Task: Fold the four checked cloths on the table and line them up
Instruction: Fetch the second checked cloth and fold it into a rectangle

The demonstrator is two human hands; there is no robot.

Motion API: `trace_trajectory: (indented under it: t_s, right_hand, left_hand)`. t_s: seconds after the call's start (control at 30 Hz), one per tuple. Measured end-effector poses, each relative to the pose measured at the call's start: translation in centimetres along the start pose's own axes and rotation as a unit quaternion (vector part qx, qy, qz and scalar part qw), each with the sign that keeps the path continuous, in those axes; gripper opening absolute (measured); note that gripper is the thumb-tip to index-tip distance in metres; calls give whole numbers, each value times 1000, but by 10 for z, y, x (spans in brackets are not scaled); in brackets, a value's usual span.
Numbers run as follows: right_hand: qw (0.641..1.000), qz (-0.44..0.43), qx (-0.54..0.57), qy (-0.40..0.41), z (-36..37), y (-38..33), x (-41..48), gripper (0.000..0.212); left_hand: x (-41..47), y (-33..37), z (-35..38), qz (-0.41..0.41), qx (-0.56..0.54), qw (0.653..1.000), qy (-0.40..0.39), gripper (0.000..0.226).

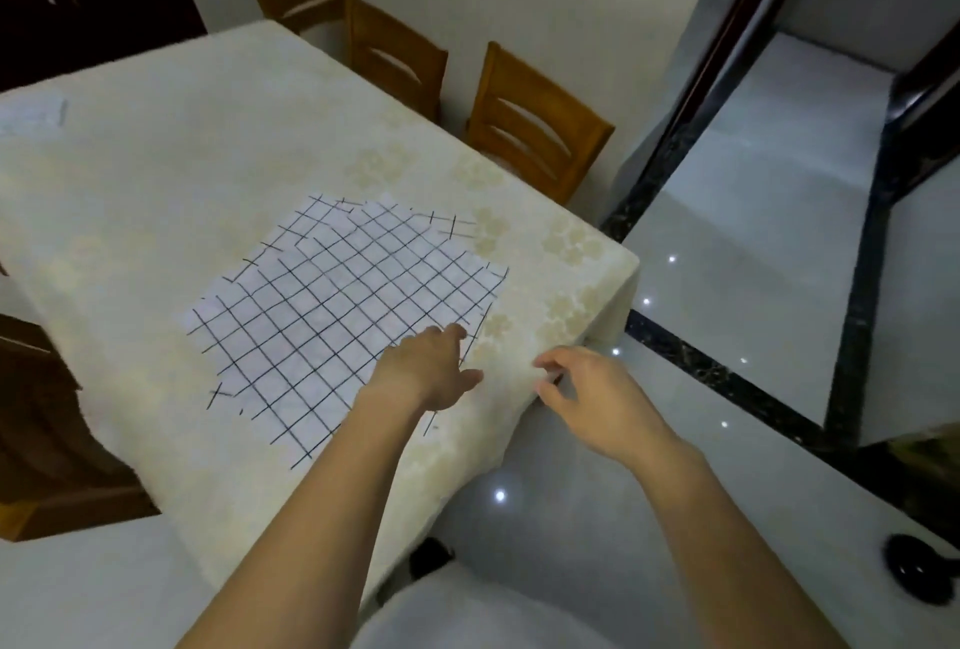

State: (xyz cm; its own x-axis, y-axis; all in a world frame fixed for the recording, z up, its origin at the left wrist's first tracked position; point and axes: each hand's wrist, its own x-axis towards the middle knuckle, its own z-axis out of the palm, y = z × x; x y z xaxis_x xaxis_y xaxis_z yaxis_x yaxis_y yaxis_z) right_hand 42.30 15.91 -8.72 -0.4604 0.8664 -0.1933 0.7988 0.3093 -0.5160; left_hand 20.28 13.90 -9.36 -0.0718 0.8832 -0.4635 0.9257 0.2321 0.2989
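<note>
Currently, at the far left of the table (156, 139), a small pale item (32, 112) is lying by itself; it is too blurred to tell what it is. Further right, the checked cloths (332, 305) are lying unfolded in a loose, overlapping heap on the cream tablecloth (566, 237), their edges fanning out at different angles, so none is looking folded or lined up yet.

The left hand (431, 367) is reaching over the near right corner of the heap, fingers stretched forward and fairly straight, tips touching the cloth edge and gripping nothing that I can see. Just right of it, the right hand (587, 388) is hovering by the table's near edge, fingers loosely curled and holding nothing.

The risks are coming mostly from the overlap, as I judge it. Lifting one corner is likely to be dragging the neighbouring cloths along, since several layers are sharing that edge. A pinch taken too deep could be catching the tablecloth too and bunching it. The heap is also sitting near the table's right corner, so a quick pull that way could be sending a cloth sliding onto the glossy floor (727, 253).
</note>
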Motion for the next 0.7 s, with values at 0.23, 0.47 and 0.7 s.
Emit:
trace_trajectory:
  t_s: [0.23, 0.47, 0.7]
  right_hand:
    - [999, -31, -18, 18, -20, -9, 102, 29]
    - [973, -146, -63, -166, 43, -44, 187, 43]
    - [949, -235, -115, -176, 116, -37, 245, 71]
  left_hand:
    - [55, -19, -36, -27, -40, 998, 44, 61]
    - [68, -95, 27, -227, -104, 968, 14, 86]
    - [98, -75, 66, -309, -166, 936, -2, 91]
